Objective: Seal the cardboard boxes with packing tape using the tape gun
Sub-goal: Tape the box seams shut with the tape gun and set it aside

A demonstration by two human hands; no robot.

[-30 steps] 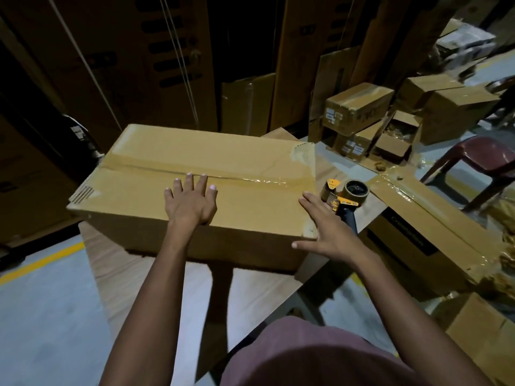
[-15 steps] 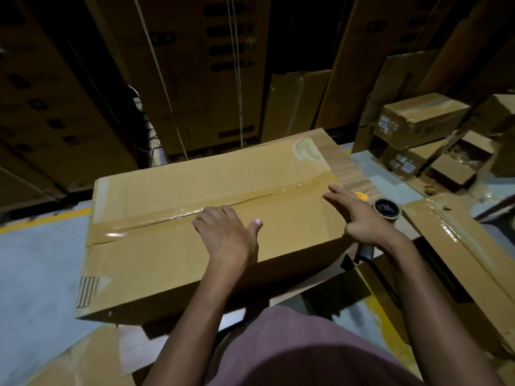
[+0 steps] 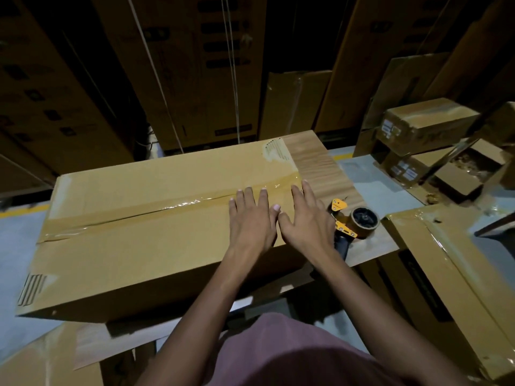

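A long cardboard box (image 3: 133,240) lies across a wood-grain table (image 3: 320,168). A strip of shiny brown packing tape (image 3: 125,217) runs along its top seam. My left hand (image 3: 250,221) lies flat on the box top near the right end, fingers straight and reaching the tape. Beside it, my right hand (image 3: 306,218) presses flat on the same end, fingertips on the tape. The tape gun (image 3: 352,222), yellow and black with a brown roll, lies on the table just right of my right hand, held by no hand.
A taped cardboard box (image 3: 459,280) stands low at the right of the table. Several smaller boxes (image 3: 426,126) are stacked at the back right. Tall dark cartons (image 3: 181,65) line the back. Grey floor with a yellow line (image 3: 22,211) shows at the left.
The box has swung so its right end is nearer me. My left hand moved right along the box top and flattened next to my right hand. The tape gun stays on the table.
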